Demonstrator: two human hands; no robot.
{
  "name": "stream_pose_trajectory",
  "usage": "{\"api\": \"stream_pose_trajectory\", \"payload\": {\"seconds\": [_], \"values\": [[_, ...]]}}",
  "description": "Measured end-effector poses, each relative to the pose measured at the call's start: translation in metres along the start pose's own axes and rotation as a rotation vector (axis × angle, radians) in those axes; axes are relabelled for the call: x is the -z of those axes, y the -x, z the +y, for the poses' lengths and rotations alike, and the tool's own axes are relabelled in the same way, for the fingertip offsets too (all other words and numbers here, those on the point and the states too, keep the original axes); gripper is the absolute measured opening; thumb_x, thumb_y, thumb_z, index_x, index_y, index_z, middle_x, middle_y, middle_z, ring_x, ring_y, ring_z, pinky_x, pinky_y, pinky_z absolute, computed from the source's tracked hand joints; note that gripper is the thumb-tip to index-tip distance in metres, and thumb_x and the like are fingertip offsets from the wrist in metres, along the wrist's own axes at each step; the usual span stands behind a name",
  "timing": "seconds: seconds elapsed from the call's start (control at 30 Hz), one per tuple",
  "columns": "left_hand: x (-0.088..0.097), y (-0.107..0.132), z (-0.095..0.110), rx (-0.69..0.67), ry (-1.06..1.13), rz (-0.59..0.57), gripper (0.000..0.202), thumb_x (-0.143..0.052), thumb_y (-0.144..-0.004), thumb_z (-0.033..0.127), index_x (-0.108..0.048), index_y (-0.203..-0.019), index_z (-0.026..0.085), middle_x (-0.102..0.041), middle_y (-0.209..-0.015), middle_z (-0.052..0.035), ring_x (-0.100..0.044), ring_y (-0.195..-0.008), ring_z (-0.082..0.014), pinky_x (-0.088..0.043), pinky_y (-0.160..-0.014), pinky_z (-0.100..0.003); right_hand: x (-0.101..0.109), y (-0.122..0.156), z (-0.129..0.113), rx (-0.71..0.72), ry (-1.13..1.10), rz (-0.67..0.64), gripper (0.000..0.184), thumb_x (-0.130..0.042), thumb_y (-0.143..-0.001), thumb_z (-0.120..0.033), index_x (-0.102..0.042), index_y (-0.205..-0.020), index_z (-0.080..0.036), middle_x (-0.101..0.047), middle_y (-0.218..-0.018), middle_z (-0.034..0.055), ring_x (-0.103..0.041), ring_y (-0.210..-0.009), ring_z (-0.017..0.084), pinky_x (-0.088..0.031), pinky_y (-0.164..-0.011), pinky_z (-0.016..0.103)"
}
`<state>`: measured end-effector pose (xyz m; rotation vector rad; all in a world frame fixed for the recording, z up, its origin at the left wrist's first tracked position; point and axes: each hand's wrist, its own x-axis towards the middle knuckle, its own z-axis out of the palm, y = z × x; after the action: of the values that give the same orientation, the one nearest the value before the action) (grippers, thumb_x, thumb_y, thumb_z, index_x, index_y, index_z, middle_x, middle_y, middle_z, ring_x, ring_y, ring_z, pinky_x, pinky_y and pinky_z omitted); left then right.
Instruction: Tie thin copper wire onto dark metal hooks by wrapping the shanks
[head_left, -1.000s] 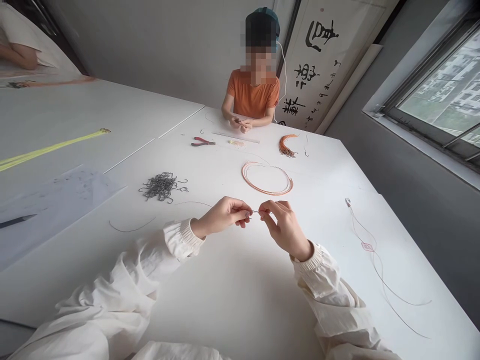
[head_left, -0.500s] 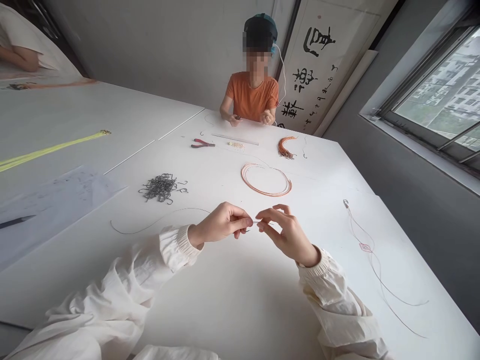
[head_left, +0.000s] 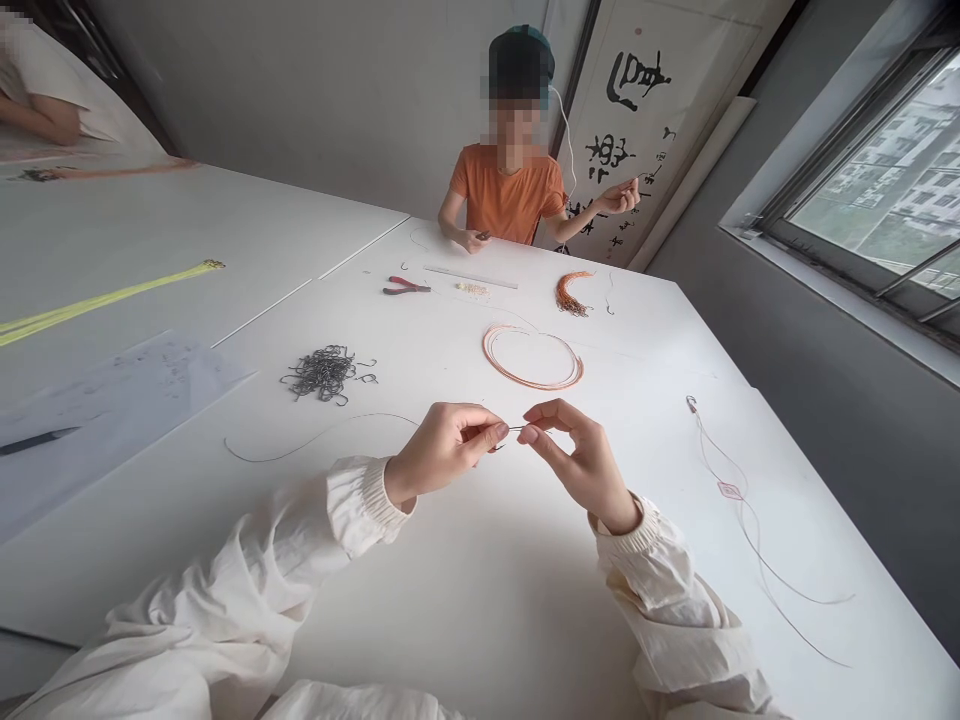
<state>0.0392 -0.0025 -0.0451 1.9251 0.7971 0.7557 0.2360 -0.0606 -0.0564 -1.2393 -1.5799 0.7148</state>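
Observation:
Over the near middle of the white table (head_left: 450, 600), my left hand (head_left: 442, 452) pinches a small dark fish hook (head_left: 515, 429), mostly hidden by the fingers. Its pointed end shows just below my left thumb. My right hand (head_left: 579, 455) is closed in a pinch at the other end of the hook, where a short end of line sticks out past the fingers. A thin line (head_left: 322, 432) lies curved on the table to the left of my left hand. Beyond it sits a heap of dark fish hooks (head_left: 324, 373).
A coil of orange line (head_left: 491, 370) lies ahead, with pliers (head_left: 405, 286), beads (head_left: 472, 289) and a bundle of orange line (head_left: 571, 296) behind. Tied line (head_left: 739, 500) lies right; a pen (head_left: 37, 441) on paper left. Across sits a person in orange (head_left: 506, 190).
My right fingers have drawn together into a tighter pinch at the hook's end, and both hands have shifted slightly. The person across has swung one hand outward to my right.

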Motion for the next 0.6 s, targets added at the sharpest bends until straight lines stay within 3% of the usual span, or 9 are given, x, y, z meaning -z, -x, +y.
{"api": "stream_pose_trajectory", "payload": {"seconds": [0.13, 0.3, 0.43, 0.53, 0.6], "values": [[-0.001, 0.0027, 0.0031, -0.023, -0.02, 0.019, 0.032, -0.055, -0.094, 0.037, -0.072, -0.08, 0.013, -0.059, -0.067, -0.0014, -0.049, -0.055, -0.0086, -0.043, -0.052, -0.02, -0.004, -0.0014, -0.0018, 0.017, -0.02, -0.022, 0.015, -0.059, -0.094, -0.035, -0.065, -0.089, -0.021, -0.071, -0.078, 0.0036, -0.068, -0.079, 0.021, -0.052, -0.078, 0.038], [0.0034, 0.0034, 0.003, 0.043, -0.007, -0.077, 0.029, -0.057, -0.093, 0.035, -0.075, -0.087, 0.014, -0.066, -0.074, -0.0035, -0.052, -0.055, -0.0096, -0.042, -0.052, -0.022, -0.0068, 0.0025, -0.0008, 0.037, 0.036, -0.029, 0.013, -0.058, -0.094, -0.031, -0.065, -0.086, -0.023, -0.071, -0.077, 0.0024, -0.065, -0.08, 0.021, -0.048, -0.084, 0.042], [0.0059, 0.0041, 0.0042, -0.049, -0.088, -0.041, 0.027, -0.058, -0.092, 0.032, -0.075, -0.08, 0.015, -0.067, -0.071, -0.0036, -0.056, -0.064, -0.0128, -0.042, -0.058, -0.023, -0.0035, 0.0036, -0.0004, 0.041, -0.002, -0.032, 0.015, -0.061, -0.093, -0.036, -0.065, -0.086, -0.023, -0.071, -0.078, 0.0032, -0.065, -0.081, 0.022, -0.048, -0.085, 0.042], [0.0064, 0.0037, 0.0071, -0.109, -0.143, 0.039, 0.03, -0.056, -0.094, 0.032, -0.074, -0.076, 0.017, -0.068, -0.071, -0.0039, -0.059, -0.073, -0.0159, -0.045, -0.067, -0.025, -0.0014, -0.0001, 0.0019, -0.033, -0.223, -0.045, 0.025, -0.055, -0.095, -0.046, -0.064, -0.1, -0.022, -0.071, -0.078, 0.0043, -0.068, -0.081, 0.022, -0.051, -0.086, 0.042], [0.0042, 0.0015, 0.0102, -0.164, -0.166, 0.098, 0.03, -0.055, -0.095, 0.033, -0.075, -0.078, 0.018, -0.069, -0.073, -0.0041, -0.059, -0.076, -0.0169, -0.046, -0.072, -0.027, -0.0063, -0.0028, 0.0053, -0.127, -0.425, -0.123, 0.043, -0.038, -0.099, -0.055, -0.058, -0.118, -0.022, -0.073, -0.078, 0.0055, -0.071, -0.082, 0.023, -0.052, -0.089, 0.045]]}}
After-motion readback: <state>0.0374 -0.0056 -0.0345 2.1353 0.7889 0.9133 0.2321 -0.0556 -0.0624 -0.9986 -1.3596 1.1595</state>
